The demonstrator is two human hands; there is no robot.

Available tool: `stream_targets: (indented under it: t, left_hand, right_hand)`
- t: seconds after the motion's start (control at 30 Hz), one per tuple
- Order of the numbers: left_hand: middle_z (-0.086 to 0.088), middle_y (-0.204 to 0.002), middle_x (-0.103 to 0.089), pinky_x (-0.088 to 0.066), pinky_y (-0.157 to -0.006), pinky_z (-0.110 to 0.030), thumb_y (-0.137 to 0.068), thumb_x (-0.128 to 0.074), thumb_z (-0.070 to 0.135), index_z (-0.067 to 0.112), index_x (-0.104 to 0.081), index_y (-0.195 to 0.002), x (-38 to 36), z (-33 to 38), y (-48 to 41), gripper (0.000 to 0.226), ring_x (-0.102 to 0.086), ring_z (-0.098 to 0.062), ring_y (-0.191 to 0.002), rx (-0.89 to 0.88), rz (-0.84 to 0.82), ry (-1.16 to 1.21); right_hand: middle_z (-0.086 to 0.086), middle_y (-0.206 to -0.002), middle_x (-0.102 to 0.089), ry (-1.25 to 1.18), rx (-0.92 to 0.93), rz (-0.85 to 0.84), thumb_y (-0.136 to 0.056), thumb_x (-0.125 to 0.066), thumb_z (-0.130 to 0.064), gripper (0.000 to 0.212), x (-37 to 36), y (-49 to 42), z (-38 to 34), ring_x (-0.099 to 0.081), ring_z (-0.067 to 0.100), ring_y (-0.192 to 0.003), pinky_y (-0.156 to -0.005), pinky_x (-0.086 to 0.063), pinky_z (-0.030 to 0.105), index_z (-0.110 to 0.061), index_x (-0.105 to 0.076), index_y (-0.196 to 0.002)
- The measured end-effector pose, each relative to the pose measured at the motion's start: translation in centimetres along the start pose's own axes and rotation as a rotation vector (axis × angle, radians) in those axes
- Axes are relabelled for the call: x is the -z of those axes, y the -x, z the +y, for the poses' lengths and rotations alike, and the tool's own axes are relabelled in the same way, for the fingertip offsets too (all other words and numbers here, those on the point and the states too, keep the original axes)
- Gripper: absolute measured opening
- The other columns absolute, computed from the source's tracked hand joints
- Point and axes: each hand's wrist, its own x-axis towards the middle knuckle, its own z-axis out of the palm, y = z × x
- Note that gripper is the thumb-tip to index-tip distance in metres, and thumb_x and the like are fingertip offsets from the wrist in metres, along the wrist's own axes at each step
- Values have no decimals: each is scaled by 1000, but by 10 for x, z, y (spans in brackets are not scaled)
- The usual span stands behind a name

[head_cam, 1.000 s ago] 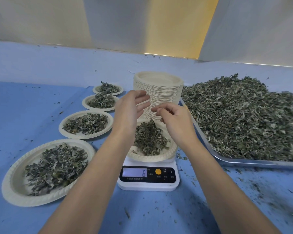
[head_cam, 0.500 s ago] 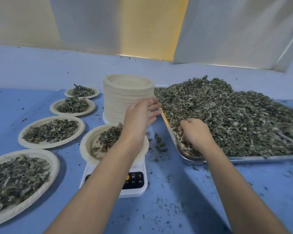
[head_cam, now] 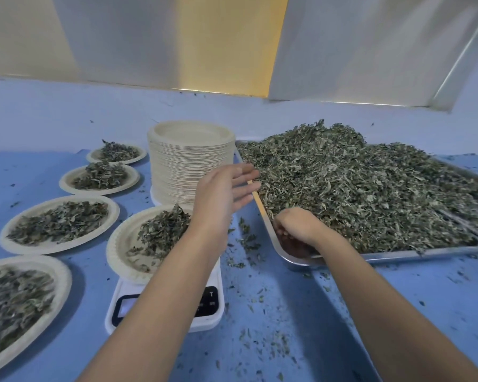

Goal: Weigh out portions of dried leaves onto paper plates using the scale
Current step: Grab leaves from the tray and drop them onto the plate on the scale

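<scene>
Since a second ago the right hand (head_cam: 298, 230) has gone from over the scale (head_cam: 209, 304) to the near corner of the metal tray (head_cam: 398, 255) — its fingers are curled down on some of the dried leaves (head_cam: 356, 188) piled there. The left hand (head_cam: 224, 191) hangs in the air beside the stack of plates (head_cam: 188, 166), fingers straight and a little apart, holding nothing. One plate (head_cam: 116, 244) with a small heap of leaves sits on the scale. Four full plates (head_cam: 53, 250) lie in a row on the left. Leaf bits are scattered on the blue table (head_cam: 25, 172). Behind it stand white walls (head_cam: 370, 51) and a yellow panel (head_cam: 226, 42).
</scene>
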Motion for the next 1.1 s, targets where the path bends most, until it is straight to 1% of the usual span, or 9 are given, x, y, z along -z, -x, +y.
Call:
stream_targets:
  t: [0.07,0.17,0.23,0.33,0.4,0.53,0.93,1.03,1.1]
  left_hand:
    - [-2,-98,-72,-57,-76,-24,-97,-42,15,10,-67,-101,1,-2,-1,25,-71,-13,-86,-5,-2,5]
    - [-3,-99,-72,-57,-76,-24,-97,-42,14,11,-67,-99,3,-4,-2,25,-71,-12,-84,-5,-3,7]
    - [-2,-97,-73,-57,-75,-24,-96,-42,13,11,-67,-99,3,-5,-3,25,-72,-12,-83,-11,-7,4]
    - [-2,-96,-73,-58,-75,-25,-95,-42,11,11,-68,-96,2,-6,-3,25,-72,-14,-83,-17,-13,3]
    - [-3,-95,-74,-57,-76,-26,-95,-42,10,11,-68,-94,1,-7,-3,26,-72,-15,-83,-22,-19,2]
    - [-4,-94,-74,-58,-73,-25,-94,-41,8,9,-68,-93,1,-7,-4,28,-72,-15,-82,-37,-28,6]
    - [-3,-88,-75,-57,-64,-21,-95,-40,7,9,-68,-88,3,-5,-8,30,-73,-16,-79,-47,-31,46]
    - [-3,-89,-74,-57,-65,-21,-95,-39,7,9,-68,-87,2,-5,-6,30,-73,-16,-78,-47,-30,39]
    - [-2,-87,-74,-57,-66,-22,-95,-39,7,10,-68,-86,2,-6,-5,31,-73,-16,-78,-49,-26,31]
  right_hand:
    - [5,-81,-60,-87,47,59,-88,-45,-11,23,-3,-7,-2,-53,22,-80,-75,-43,33,-12,-67,-82]
    - [2,-82,-62,-85,82,201,-89,-46,-11,26,-2,-7,0,-55,18,-77,-65,-40,24,-13,-70,-100]
    - [4,-78,-64,52,114,387,-90,-46,-13,23,-1,-2,0,-56,21,-70,-59,-40,25,-10,-68,-95]
    - [12,-108,-62,458,32,588,-93,-43,-23,27,-3,7,-2,-55,31,-99,-72,-41,34,-6,-61,-104]
    - [15,-126,-50,629,-107,497,-95,-42,-30,37,-7,9,-4,-45,32,-118,-86,-42,39,-6,-53,-119]
    - [16,-137,-38,639,-241,305,-97,-38,-37,48,-12,8,-5,-34,32,-127,-96,-39,44,-5,-41,-133]
    - [22,-130,-47,353,16,145,-92,-41,-7,34,-12,-4,-7,-43,37,-121,-101,-35,38,2,-47,-124]
    - [18,-134,-45,239,89,223,-90,-40,-1,41,-10,-6,-4,-45,35,-122,-101,-38,36,-2,-48,-130]
    - [14,-128,-48,271,106,383,-91,-42,-6,35,-9,-6,-2,-49,33,-115,-89,-41,36,-6,-52,-126]
